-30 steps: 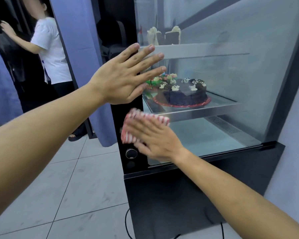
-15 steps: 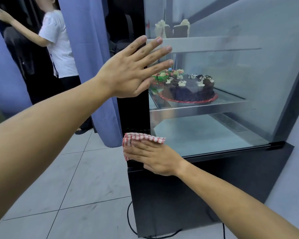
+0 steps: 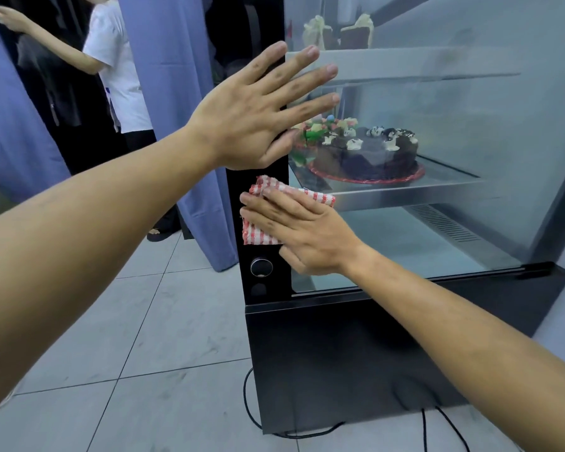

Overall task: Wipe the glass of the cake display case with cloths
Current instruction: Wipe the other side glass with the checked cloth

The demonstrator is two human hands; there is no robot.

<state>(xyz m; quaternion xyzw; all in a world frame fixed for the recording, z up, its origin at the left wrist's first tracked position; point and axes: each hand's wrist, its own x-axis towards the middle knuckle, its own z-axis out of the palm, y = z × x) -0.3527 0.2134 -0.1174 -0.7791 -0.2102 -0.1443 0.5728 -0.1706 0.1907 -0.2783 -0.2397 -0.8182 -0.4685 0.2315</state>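
A chocolate cake sits on the steel shelf.

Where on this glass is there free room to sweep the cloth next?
Free: the glass right of both hands, out to the dark right frame. Crowded: the left edge, where the left hand presses above the right hand on the cloth.

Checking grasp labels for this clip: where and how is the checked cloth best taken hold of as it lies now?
Probably by its upper left corner, coming from the left. The cloth lies flat against the case front, across the black frame and glass edge, with the right hand spread flat over its middle. Only the top and left edges show free, so a pinch there seems the easiest hold.
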